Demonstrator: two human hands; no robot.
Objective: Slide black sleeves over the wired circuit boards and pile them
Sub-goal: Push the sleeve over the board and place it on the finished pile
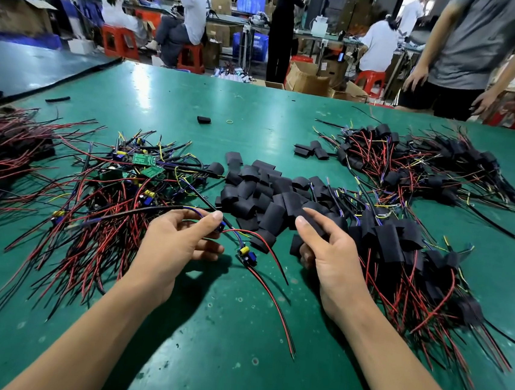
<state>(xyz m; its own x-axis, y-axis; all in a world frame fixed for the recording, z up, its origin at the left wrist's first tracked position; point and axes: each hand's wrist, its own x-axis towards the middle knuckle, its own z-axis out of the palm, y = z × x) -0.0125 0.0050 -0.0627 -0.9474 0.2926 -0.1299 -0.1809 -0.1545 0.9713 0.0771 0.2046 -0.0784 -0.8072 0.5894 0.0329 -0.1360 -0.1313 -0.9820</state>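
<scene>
Bare boards pile (132, 176) far left on green table (205, 331). Left hand (176, 240) palm inward, thumb and forefinger pinching leads of wired circuit board (246, 253), which lies between hands. Black sleeves (262, 192) heaped centre. Right hand (326, 248) at heap's near edge, fingers curled, touching one sleeve (296, 244); hold unclear. Sleeved boards (402, 240) piled right.

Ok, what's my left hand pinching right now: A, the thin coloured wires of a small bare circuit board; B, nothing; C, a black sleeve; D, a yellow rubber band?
A: the left hand pinches the thin coloured wires, and the small bare circuit board with a yellow capacitor hangs from them, unsleeved.
</scene>
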